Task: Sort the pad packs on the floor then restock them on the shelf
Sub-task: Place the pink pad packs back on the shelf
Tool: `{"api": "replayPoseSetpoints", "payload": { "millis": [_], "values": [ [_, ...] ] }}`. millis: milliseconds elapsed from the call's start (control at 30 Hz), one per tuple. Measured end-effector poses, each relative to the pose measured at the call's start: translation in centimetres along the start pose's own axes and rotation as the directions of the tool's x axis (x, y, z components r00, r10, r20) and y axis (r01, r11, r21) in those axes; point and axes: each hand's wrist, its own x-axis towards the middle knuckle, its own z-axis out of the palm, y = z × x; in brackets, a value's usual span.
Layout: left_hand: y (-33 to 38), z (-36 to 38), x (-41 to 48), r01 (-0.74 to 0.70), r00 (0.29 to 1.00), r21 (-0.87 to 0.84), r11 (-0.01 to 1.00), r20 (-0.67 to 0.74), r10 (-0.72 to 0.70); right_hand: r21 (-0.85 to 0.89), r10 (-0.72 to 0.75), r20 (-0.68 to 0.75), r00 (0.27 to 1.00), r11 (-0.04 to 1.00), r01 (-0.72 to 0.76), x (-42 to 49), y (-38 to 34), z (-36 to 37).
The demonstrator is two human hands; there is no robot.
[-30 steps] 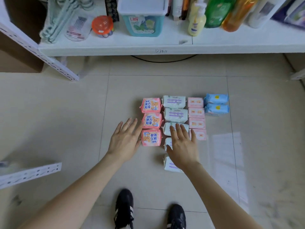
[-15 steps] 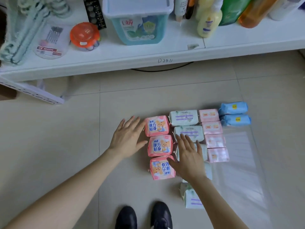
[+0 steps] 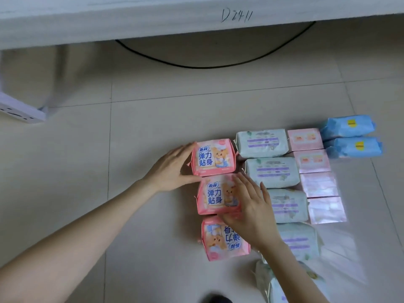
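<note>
Nearest, the upside-down pink pack (image 3: 216,243) is being shown on the floor with its words the wrong way round. Just past it, the middle pink pack (image 3: 213,196) is being pressed by the right hand (image 3: 249,208), which is being laid flat with straight fingers. Nothing is being gripped. That pack is lying at 10 o'clock from the hand, its long side running 9 to 3.

The top pink pack (image 3: 213,157) is being touched on its side by the left hand (image 3: 172,169), which is open too, with the pack at 2 o'clock. The right hand is judged nearer to the upside-down pack, at its 7 o'clock.

Out at 3 o'clock, green packs (image 3: 272,172), pale pink packs (image 3: 313,160) and blue packs (image 3: 347,125) are being lined up in rows. All are being sorted on the shiny tiled floor (image 3: 153,127). At 12 o'clock, a black cable (image 3: 218,66) and the white shelf (image 3: 153,20) are being seen.
</note>
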Motion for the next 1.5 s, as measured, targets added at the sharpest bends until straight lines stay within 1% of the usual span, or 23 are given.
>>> {"api": "replayPoseSetpoints", "payload": {
  "millis": [167,367,467,600,700,800,900,1000,1100,1167,1333,1500],
  "values": [
    [-1.0,0.1,1.7,-0.04,0.998,-0.019,0.999,-0.04,0.039,-0.002,-0.003,-0.048,0.999,1.0,0.003,0.4,0.6,0.6],
    [-1.4,-1.1,4.3,-0.084,0.995,0.012,0.996,-0.052,0.085,-0.05,-0.042,-0.034,0.999,0.998,0.04,1.9,1.1,0.8],
    [-1.1,-1.5,5.5,-0.117,0.993,0.057,0.991,-0.005,0.117,-0.087,-0.063,-0.035,0.997,0.994,0.059,2.2,1.2,0.9],
    [-0.5,-1.7,7.1,-0.208,0.978,0.155,0.966,0.06,0.2,-0.09,-0.091,-0.057,0.994,0.992,0.086,2.2,1.3,0.6],
    [-0.3,-2.1,7.9,-0.202,0.979,0.207,0.957,0.039,0.198,-0.1,-0.11,-0.056,0.992,0.99,0.104,2.5,1.1,0.6],
    [-0.5,-2.6,8.4,-0.183,0.982,0.218,0.959,-0.005,0.189,-0.099,-0.125,-0.035,0.992,0.988,0.121,3.0,0.9,0.5],
    [-0.8,-2.9,8.6,-0.177,0.983,0.194,0.965,-0.021,0.184,-0.116,-0.151,0.012,0.988,0.982,0.152,3.6,0.6,0.6],
    [-0.7,-2.8,8.6,-0.172,0.984,0.168,0.971,-0.018,0.177,-0.086,-0.161,0.063,0.985,0.982,0.166,4.0,0.1,0.9],
    [-0.3,-2.5,8.7,-0.174,0.98,0.084,0.981,-0.085,0.181,-0.022,-0.161,0.096,0.982,0.986,0.163,4.3,-0.2,1.0],
    [-0.3,-2.5,8.7,-0.156,0.979,0.035,0.987,-0.13,0.159,0.037,-0.152,0.112,0.982,0.988,0.149,4.3,-0.3,1.0],
    [-1.1,-3.1,8.1,-0.076,0.982,-0.08,0.994,-0.177,0.061,0.238,-0.133,0.102,0.986,0.965,0.105,4.5,-0.6,0.9],
    [-2.1,-4.1,6.4,0.038,0.965,-0.205,0.978,-0.247,-0.09,0.333,-0.113,0.082,0.99,0.939,0.08,4.8,-1.6,-0.3]
  ]
}}
